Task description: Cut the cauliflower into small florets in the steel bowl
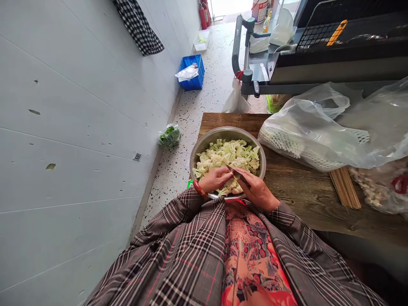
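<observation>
A round metal bowl (262,163) on the wooden table holds many cut cauliflower florets (234,152). Over the bowl's near side, my right hand (257,190) is closed round a small knife (239,175), whose dark blade points up and left toward my other hand. My left hand (216,178), with a reddish-brown bangle at its wrist, is closed close to the blade tip. Its fingertips are pressed together on something too small to make out. Both hands nearly meet above the florets.
On the wooden table (287,187), plastic bags (314,127) and a bundle of sticks (345,187) lie to the right. Beyond stands a metal cart (255,76). A bag of greens (170,136) and a blue crate (196,78) rest on the floor by the left wall.
</observation>
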`<action>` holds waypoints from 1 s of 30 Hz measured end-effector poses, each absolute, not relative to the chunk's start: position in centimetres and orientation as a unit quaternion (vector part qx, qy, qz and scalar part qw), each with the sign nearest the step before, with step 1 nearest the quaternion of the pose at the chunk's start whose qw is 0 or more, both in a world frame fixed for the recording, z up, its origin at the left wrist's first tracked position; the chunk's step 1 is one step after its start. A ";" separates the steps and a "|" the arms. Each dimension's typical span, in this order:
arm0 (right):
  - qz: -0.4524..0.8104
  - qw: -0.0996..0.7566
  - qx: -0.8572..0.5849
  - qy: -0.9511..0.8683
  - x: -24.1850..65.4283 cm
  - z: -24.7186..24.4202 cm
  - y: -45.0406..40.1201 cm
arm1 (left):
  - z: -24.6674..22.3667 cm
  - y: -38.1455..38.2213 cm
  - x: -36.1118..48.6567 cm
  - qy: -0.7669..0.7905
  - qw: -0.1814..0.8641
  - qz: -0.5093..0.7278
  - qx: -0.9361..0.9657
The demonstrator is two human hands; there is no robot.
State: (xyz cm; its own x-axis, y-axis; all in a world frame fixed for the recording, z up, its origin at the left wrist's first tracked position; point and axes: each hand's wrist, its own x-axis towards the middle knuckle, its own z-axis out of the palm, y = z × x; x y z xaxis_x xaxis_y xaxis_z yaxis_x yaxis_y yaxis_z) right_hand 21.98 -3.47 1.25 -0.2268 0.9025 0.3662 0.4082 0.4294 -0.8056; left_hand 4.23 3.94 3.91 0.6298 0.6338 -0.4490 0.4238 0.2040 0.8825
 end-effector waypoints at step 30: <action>0.325 0.441 -0.768 -0.332 24.4 -5.2 -3.3 | -0.5 8.5 2.3 0.467 0.332 0.200 0.795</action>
